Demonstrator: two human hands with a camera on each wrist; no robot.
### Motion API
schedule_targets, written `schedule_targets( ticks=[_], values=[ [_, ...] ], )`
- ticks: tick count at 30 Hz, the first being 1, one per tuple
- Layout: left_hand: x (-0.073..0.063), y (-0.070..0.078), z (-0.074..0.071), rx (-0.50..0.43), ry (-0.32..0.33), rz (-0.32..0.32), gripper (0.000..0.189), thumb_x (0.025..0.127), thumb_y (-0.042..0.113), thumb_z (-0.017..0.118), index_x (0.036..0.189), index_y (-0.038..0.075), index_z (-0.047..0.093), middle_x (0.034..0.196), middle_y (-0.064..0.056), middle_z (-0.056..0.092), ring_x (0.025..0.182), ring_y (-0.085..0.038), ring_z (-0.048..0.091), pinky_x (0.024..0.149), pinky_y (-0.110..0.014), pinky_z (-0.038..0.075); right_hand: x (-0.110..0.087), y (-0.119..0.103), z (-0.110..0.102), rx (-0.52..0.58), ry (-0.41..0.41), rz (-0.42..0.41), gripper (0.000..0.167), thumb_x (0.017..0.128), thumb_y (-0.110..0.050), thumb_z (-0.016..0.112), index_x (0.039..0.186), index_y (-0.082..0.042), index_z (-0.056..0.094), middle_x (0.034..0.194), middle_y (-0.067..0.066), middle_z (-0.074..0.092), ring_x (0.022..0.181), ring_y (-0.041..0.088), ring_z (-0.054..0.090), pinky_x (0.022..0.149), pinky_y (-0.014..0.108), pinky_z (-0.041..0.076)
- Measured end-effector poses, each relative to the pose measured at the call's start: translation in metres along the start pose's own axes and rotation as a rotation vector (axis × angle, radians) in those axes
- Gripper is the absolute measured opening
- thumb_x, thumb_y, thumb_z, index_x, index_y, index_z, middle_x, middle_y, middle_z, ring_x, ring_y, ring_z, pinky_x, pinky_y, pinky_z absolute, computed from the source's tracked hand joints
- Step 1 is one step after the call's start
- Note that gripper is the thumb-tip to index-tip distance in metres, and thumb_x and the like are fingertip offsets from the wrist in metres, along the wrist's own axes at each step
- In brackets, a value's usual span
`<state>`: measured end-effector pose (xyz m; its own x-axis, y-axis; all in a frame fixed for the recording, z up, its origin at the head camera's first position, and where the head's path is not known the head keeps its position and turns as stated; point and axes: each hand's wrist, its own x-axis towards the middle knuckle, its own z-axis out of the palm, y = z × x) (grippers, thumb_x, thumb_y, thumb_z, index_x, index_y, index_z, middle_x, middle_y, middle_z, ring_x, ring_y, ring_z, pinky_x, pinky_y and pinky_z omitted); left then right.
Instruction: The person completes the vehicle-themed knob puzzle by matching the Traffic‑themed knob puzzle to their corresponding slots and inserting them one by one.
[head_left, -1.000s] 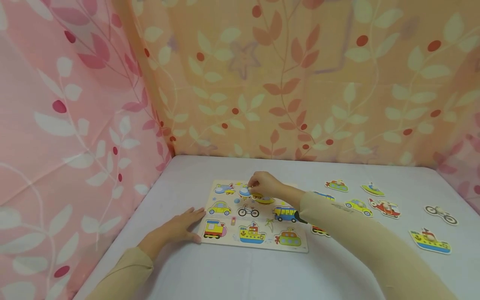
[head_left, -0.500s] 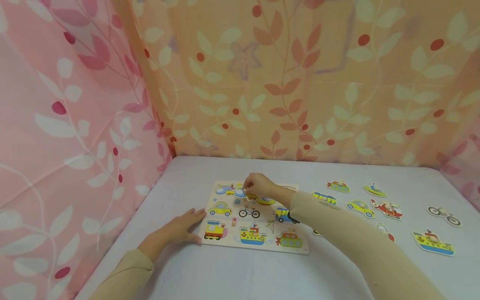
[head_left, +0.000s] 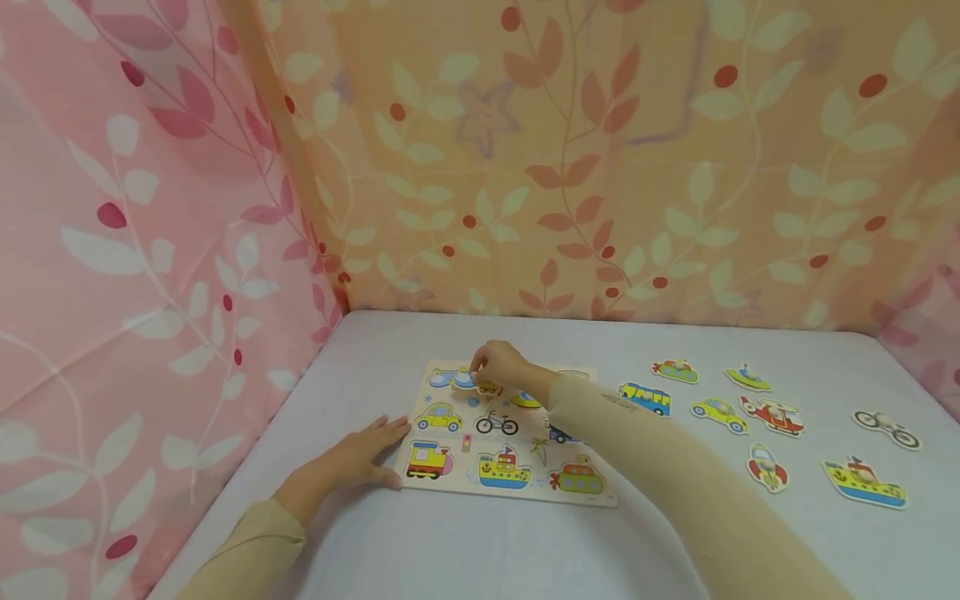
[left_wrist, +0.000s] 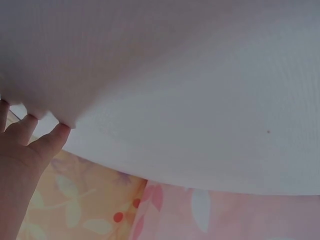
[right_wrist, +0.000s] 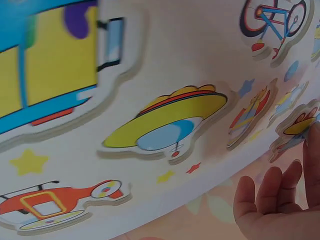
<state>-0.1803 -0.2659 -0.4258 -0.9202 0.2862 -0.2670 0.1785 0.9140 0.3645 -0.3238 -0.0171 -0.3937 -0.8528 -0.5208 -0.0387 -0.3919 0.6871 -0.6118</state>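
Observation:
My right hand (head_left: 504, 364) pinches an airplane puzzle piece (head_left: 465, 380) by its knob, over the upper left of the puzzle board (head_left: 531, 423). In the right wrist view, the airplane piece (right_wrist: 296, 129) is at the right edge, tilted, close to the board's airplane recess; the other fingers (right_wrist: 270, 187) are bent beside it. The board shows printed recesses with a car, bicycle, train, ship, submarine and others. My left hand (head_left: 367, 450) lies at the board's left edge with fingers spread, its fingertips and thumb right at the edge. The left wrist view catches only part of this hand (left_wrist: 25, 150).
Several loose puzzle pieces lie right of the board: a bus (head_left: 647, 398), submarine (head_left: 675, 372), flying saucer (head_left: 747, 378), car (head_left: 718, 414), helicopter (head_left: 772, 415), rocket (head_left: 767, 467), bicycle (head_left: 887, 429) and ship (head_left: 864, 483). Patterned curtains (head_left: 465, 183) stand behind and left of the white table.
My right hand has moved left across the top of the board with the airplane piece. Its sleeve has uncovered the bus and rocket pieces. The left hand has stayed in place.

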Motion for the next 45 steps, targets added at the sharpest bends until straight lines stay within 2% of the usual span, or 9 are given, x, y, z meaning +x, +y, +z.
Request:
schedule_targets(
  ticks=[7,14,16,20,23,26,32,39,45],
  values=[
    [-0.003,-0.001,-0.002,-0.014,-0.004,0.012,0.092,0.074,0.04,0.082,0.15,0.01,0.039,0.156,-0.008,0.032,0.145,-0.04,0.015,0.11,-0.066,0.017,0.012,-0.011,0.01,-0.027,-0.025,0.008,0.008,0.087,-0.009,0.073,0.092,-0.005,0.075,0.086,0.002,0.059,0.082,0.015,0.051,0.07,0.025,0.044],
    [0.002,-0.003,0.001,-0.008,0.0,0.017,0.091,0.075,0.041,0.08,0.15,0.012,0.038,0.157,-0.007,0.031,0.145,-0.039,0.014,0.111,-0.064,0.016,0.019,-0.012,0.013,-0.042,-0.016,0.017,0.007,0.087,-0.01,0.073,0.092,-0.005,0.075,0.087,0.002,0.06,0.081,0.015,0.051,0.071,0.026,0.044],
    [0.002,-0.004,0.002,-0.008,-0.002,0.021,0.091,0.076,0.041,0.08,0.15,0.012,0.038,0.157,-0.007,0.031,0.145,-0.039,0.014,0.111,-0.065,0.016,0.021,-0.013,0.015,-0.049,-0.009,0.009,0.007,0.087,-0.01,0.073,0.091,-0.005,0.075,0.089,0.002,0.061,0.083,0.016,0.052,0.074,0.027,0.045],
    [0.002,-0.005,0.003,-0.015,-0.004,0.01,0.09,0.076,0.04,0.081,0.15,0.013,0.038,0.157,-0.006,0.031,0.146,-0.039,0.014,0.11,-0.065,0.017,0.027,-0.014,0.019,-0.076,-0.003,-0.012,0.007,0.086,-0.011,0.074,0.09,-0.005,0.076,0.099,0.005,0.065,0.094,0.02,0.056,0.09,0.032,0.046],
    [0.001,-0.004,0.003,-0.02,-0.007,-0.001,0.09,0.076,0.041,0.081,0.15,0.014,0.038,0.157,-0.004,0.031,0.146,-0.038,0.014,0.111,-0.064,0.017,0.031,-0.016,0.023,-0.097,-0.012,0.003,0.008,0.087,-0.013,0.073,0.091,-0.007,0.076,0.107,0.007,0.065,0.103,0.022,0.057,0.097,0.035,0.044],
    [0.001,-0.003,0.003,-0.015,-0.006,0.004,0.09,0.076,0.041,0.08,0.15,0.013,0.039,0.157,-0.006,0.032,0.146,-0.039,0.015,0.11,-0.065,0.018,0.035,-0.016,0.025,-0.107,-0.018,0.035,0.008,0.088,-0.014,0.073,0.092,-0.007,0.075,0.108,0.006,0.064,0.101,0.022,0.057,0.094,0.034,0.046],
    [0.003,0.0,0.002,-0.018,-0.003,-0.007,0.09,0.075,0.039,0.081,0.15,0.014,0.039,0.156,-0.005,0.033,0.146,-0.037,0.014,0.111,-0.064,0.017,0.042,-0.017,0.025,-0.088,-0.003,0.101,0.01,0.087,-0.013,0.074,0.095,-0.007,0.074,0.098,0.004,0.067,0.09,0.018,0.056,0.082,0.03,0.05],
    [0.002,0.001,0.002,-0.027,-0.018,-0.033,0.09,0.075,0.038,0.081,0.15,0.015,0.039,0.157,-0.003,0.031,0.147,-0.035,0.013,0.111,-0.063,0.016,0.05,-0.017,0.03,-0.081,0.004,0.11,0.011,0.087,-0.013,0.074,0.096,-0.008,0.074,0.099,0.003,0.068,0.093,0.018,0.058,0.086,0.03,0.05],
    [0.004,-0.002,0.002,-0.014,-0.016,-0.023,0.091,0.075,0.04,0.081,0.151,0.015,0.038,0.157,-0.004,0.03,0.147,-0.035,0.013,0.112,-0.063,0.015,0.052,-0.027,0.034,-0.154,-0.018,0.105,0.01,0.087,-0.015,0.074,0.096,-0.01,0.075,0.098,0.003,0.068,0.091,0.018,0.058,0.085,0.034,0.05]
  ],
)
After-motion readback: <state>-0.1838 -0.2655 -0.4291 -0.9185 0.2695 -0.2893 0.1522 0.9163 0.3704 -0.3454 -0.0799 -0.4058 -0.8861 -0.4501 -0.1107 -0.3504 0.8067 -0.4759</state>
